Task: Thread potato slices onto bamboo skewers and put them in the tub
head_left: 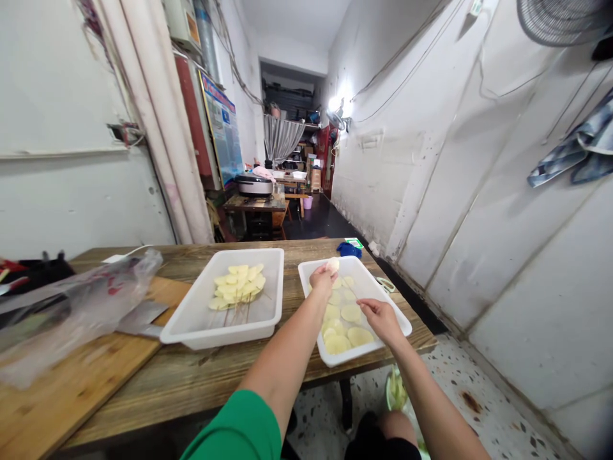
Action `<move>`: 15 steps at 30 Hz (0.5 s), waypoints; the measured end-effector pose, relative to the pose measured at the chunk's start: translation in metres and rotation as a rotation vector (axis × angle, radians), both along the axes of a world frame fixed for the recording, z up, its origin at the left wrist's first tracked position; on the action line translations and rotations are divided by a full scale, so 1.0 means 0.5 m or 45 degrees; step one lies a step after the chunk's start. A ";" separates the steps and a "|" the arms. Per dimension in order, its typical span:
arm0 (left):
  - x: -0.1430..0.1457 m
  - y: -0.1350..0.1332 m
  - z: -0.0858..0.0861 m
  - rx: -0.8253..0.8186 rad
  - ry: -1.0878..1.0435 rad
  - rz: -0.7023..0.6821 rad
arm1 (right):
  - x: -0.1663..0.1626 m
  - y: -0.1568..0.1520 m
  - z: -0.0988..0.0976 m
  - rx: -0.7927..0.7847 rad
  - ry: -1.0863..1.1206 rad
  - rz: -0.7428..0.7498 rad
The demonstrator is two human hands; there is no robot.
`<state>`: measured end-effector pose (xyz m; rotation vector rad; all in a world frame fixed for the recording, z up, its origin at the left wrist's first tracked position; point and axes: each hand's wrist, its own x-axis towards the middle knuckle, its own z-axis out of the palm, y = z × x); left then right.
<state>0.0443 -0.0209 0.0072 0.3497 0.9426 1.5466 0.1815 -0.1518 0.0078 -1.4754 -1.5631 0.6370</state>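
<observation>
Over the far part of the right white tray, my left hand pinches a thin, pale potato slice. My right hand is closed on the end of a thin wooden skewer, which slants up and left toward that slice. Whether its tip has gone into the slice is too small to tell. Pale yellow potato slices lie across the floor of this tray below my hands. In the left white tray, a pile of skewered potato slices rests with the sticks pointing toward me.
At left, a wooden cutting board carries a broad metal blade and a crumpled clear plastic bag. A blue cloth and a roll of tape sit by the right tray. A bin stands below the table edge.
</observation>
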 end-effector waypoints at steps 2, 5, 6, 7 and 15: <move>0.002 0.000 0.002 0.051 0.100 0.014 | 0.000 -0.001 0.001 0.008 -0.011 -0.013; 0.003 0.000 0.002 0.118 0.221 0.028 | 0.000 -0.001 0.000 0.014 -0.029 -0.015; 0.002 0.001 0.002 0.136 0.241 0.044 | 0.000 -0.001 0.000 0.012 -0.034 -0.011; 0.002 0.001 0.002 0.154 0.253 0.058 | 0.000 -0.001 0.000 0.009 -0.036 -0.007; 0.001 0.009 -0.005 0.194 0.279 0.115 | 0.002 0.000 -0.002 -0.004 -0.036 -0.010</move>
